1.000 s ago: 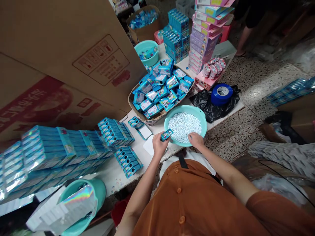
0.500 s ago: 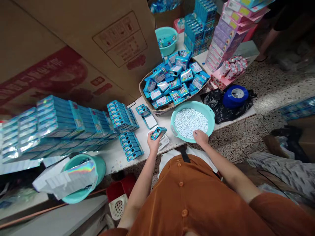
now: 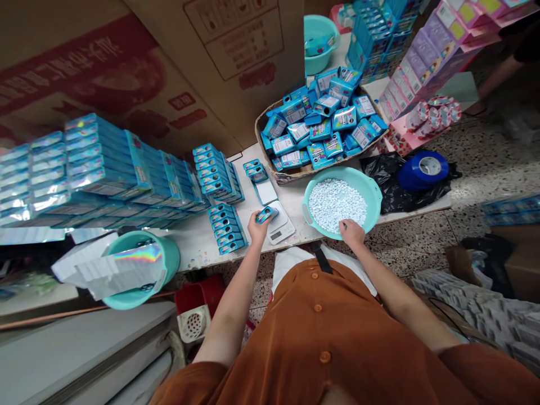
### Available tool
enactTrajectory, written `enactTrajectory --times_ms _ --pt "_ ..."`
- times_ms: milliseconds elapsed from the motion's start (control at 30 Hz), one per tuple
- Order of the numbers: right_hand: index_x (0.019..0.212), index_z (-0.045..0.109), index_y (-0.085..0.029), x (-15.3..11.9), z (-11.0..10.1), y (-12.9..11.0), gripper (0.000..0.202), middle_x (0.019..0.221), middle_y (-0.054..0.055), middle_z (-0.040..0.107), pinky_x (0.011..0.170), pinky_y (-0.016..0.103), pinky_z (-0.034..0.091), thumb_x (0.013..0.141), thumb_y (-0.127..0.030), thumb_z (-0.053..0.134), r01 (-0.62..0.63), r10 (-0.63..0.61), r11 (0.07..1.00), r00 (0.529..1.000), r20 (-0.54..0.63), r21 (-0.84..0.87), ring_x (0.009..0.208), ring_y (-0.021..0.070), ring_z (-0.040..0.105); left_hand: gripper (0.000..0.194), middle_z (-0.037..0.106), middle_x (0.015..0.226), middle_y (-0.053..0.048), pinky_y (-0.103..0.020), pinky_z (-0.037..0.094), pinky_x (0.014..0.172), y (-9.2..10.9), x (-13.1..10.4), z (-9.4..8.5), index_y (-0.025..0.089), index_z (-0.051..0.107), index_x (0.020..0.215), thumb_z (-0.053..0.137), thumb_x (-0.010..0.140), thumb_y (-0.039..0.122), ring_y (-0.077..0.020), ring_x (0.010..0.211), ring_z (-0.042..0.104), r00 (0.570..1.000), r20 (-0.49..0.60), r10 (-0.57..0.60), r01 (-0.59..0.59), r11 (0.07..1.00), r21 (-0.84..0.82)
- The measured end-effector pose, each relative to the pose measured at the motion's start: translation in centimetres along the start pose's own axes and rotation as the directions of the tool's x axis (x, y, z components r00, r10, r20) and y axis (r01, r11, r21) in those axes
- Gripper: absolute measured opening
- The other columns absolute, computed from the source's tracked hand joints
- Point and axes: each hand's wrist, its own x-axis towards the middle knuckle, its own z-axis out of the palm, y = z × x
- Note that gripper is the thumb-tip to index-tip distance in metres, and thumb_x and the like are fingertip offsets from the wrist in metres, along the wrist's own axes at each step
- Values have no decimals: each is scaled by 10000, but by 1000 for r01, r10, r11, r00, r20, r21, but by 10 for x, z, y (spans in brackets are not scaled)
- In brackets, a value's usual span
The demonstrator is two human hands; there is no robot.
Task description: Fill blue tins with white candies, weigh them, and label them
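Blue box (image 3: pixel 267 214), gripped in my left hand (image 3: pixel 256 228), points rightward lengthwise over the scale (image 3: pixel 284 229); my right hand (image 3: pixel 352 232) curls at the basin (image 3: pixel 373 197), its hold I cannot tell

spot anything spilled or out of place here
No pellets look spilled around the basin. The blue packs in the carton lie jumbled, unlike the neat stacks at left. Specks dot the table near the bucket; stain or spill, I can't tell.

Small blue box (image 3: pixel 269 215), held tilted
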Motion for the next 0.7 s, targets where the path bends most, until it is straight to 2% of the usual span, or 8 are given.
enactTrajectory --times_ms 133,200,300,367,500,700 --pt "867 684 -200 1 -1 -1 295 892 45 649 589 276 208 919 -336 427 -10 10 1000 1000 16 -6 741 137 486 425 648 969 -53 -413 482 882 -14 5 6 185 608 1003 766 627 306 -229 913 606 997 72 37 -39 999 28" --pt "864 684 -200 1 0 -1 288 888 43 650 587 276 202 916 -332 433 -10 10 1000 1000 19 -1 730 133 481 558 618 1096 -92 -436 445 954 -21 5 3 184 573 1104 787 601 299 -257 1036 577 992 104 70 -76 996 52" --pt "856 681 -198 1 1 0 285 890 42 651 584 277 194 914 -324 432 -10 10 1000 1000 5 2 723 131 478 810 533 1243 -145 -455 376 1034 -29 -5 -8 175 457 1272 818 562 323 -286 1179 499 994 76 81 -89 991 100" --pt "859 679 -195 1 1 0 288 892 45 650 582 276 190 915 -319 425 -6 6 1000 1000 -6 7 721 132 475 860 523 1249 -153 -449 373 1034 -34 -20 -17 168 410 1313 811 576 353 -284 1185 495 998 29 50 -53 991 121" --pt "861 677 -194 1 1 0 291 881 47 649 577 274 191 914 -320 421 -1 1 999 1000 6 35 719 135 472 801 542 1228 -145 -425 402 999 -46 -60 -33 182 406 1313 765 635 410 -266 1158 518 998 -9 -56 56 992 115" --pt "833 677 -200 2 2 1 278 880 37 655 578 277 186 905 -325 439 -6 6 1000 1000 -1 27 704 128 467 652 592 1157 -132 -415 430 957 -62 -107 -35 186 480 1235 716 675 421 -257 1115 555 986 17 -165 162 979 122"
